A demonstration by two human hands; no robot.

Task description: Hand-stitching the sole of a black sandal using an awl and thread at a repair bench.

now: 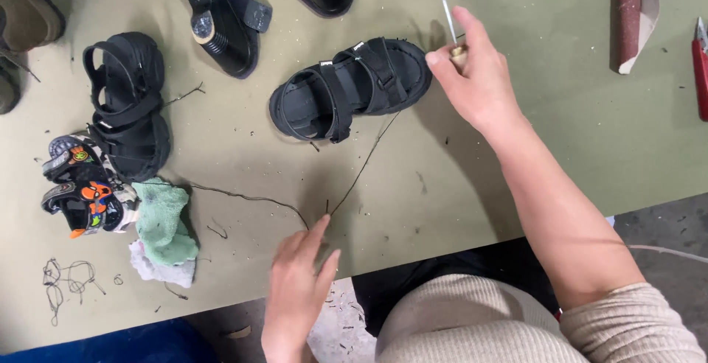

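Note:
A black strapped sandal [351, 86] lies on its side in the middle of the olive work table [516, 149]. My right hand [472, 75] is at the sandal's right end and grips an awl with a wooden handle and a metal needle [448, 18] pointing up. A dark thread [363, 164] runs from the sandal down to my left hand [299, 285], which pinches the thread's end near the table's front edge. Another stretch of thread [243, 197] trails off to the left.
A second black sandal [129, 101] lies at left, beside small colourful children's sandals [82, 186] and a green cloth [164, 224]. Black shoes [221, 16] sit at the top. A roll of sandpaper [634, 13] and a red tool [700, 64] are at right. Thread scraps [66, 278] lie lower left.

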